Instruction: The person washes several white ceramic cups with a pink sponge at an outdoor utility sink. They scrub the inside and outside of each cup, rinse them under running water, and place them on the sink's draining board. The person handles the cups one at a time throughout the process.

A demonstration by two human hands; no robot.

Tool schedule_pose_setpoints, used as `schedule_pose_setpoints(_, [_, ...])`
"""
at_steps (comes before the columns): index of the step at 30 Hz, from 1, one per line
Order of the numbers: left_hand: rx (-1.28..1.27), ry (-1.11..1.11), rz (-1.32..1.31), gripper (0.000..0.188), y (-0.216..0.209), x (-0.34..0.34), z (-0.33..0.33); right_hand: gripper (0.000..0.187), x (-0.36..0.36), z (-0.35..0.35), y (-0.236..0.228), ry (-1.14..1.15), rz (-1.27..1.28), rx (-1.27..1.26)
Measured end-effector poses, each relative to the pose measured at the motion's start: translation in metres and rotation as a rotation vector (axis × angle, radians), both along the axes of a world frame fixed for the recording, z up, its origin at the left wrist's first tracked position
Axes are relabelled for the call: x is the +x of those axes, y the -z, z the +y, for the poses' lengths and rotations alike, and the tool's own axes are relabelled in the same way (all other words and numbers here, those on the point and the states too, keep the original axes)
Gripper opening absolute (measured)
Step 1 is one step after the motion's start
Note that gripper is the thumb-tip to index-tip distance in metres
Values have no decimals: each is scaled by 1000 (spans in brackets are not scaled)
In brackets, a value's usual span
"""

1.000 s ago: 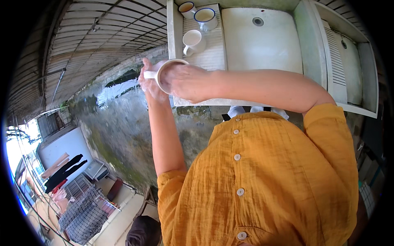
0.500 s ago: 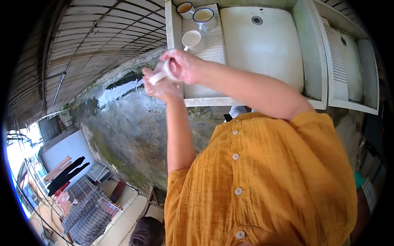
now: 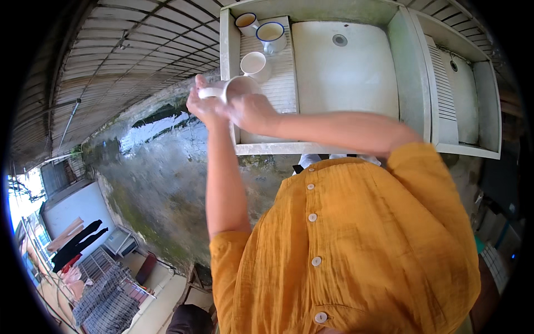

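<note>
A white mug [image 3: 243,87] is held between my two hands over the left end of the sink unit, its rim tilted up and its handle pointing left. My left hand [image 3: 206,106] is at the handle side, with the fingers partly hidden behind the mug and blurred. Against the near side of the mug my right hand [image 3: 253,114] is curled, wet and slightly smeared by motion. Just beyond stands another white mug [image 3: 255,65] on the ribbed draining board [image 3: 282,83]. Farther back are a blue-rimmed mug [image 3: 271,34] and a second blue-rimmed mug [image 3: 246,23], brownish inside.
Right of the draining board lies a white sink basin [image 3: 345,78] with a round drain [image 3: 339,40]. A second, smaller basin [image 3: 463,100] adjoins it. Wet, mossy concrete floor [image 3: 161,183] spreads to the left. Clothes [image 3: 105,295] hang at the lower left.
My right hand has moved from the far side of the mug down to its near side. The mug has turned, so its opening now faces more upward. The view has shifted slightly.
</note>
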State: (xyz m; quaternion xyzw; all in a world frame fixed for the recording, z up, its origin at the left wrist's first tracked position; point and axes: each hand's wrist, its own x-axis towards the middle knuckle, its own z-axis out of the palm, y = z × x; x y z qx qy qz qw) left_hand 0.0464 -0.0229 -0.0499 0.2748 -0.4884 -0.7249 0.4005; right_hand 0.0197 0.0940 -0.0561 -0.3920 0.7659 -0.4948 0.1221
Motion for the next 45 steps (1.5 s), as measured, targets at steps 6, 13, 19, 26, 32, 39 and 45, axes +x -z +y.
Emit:
schedule_pose_setpoints(6, [280, 369, -332, 25, 2, 0, -24, 10, -82, 9, 14, -449, 1218, -255])
schedule_pose_setpoints(13, [430, -111, -220, 23, 70, -7, 2, 12, -65, 8, 10, -381, -249, 347])
schedule_pose_setpoints(19, [485, -15, -181, 29, 162, 16, 9, 20, -189, 14, 91, 104, -3, 124])
schedule_pose_setpoints(26, [550, 115, -137, 32, 195, 14, 5, 35, -224, -7, 141, 28, 406, 486])
schedule_pose_setpoints(32, [682, 80, -251, 32, 203, 16, -3, 20, -218, -32, 154, 133, 373, 775])
schedule_pose_setpoints(39, [640, -34, -239, 23, 196, 19, 5, 17, -216, -1, 154, 180, 334, 762])
schedule_pose_setpoints(45, [381, 16, -246, 25, 209, 39, 15, 25, -207, 67, 147, 283, 65, 576])
